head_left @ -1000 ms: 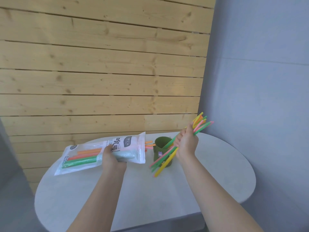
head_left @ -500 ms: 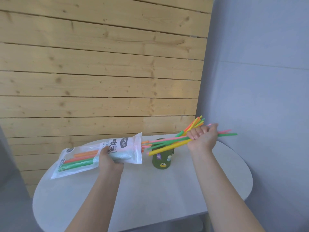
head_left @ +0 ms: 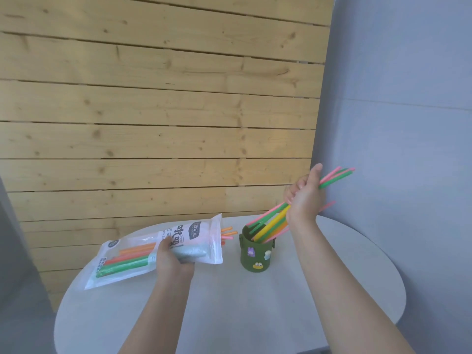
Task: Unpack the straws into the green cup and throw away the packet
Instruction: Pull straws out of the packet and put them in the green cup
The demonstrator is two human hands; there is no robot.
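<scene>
Fingers [head_left: 298,186] of the right hand [head_left: 304,203] are closed round a straw bunch [head_left: 270,222], tips in the green cup [head_left: 255,254]. Left hand [head_left: 171,261] grips the packet [head_left: 158,251]. That steep lean could tip the cup or spill straws on the desk [head_left: 255,315].

Straws half unpacked, a bundle tipped into the cup

The dark green sticker-decorated cup [head_left: 256,254] stands upright, holding the lower ends of slanting pink, green and yellow plastic straws [head_left: 272,221]. Just left, the clear plastic packet with white printed label [head_left: 163,249] lies tilted, orange, red and green straws inside, tips poking from its open right end.
</scene>
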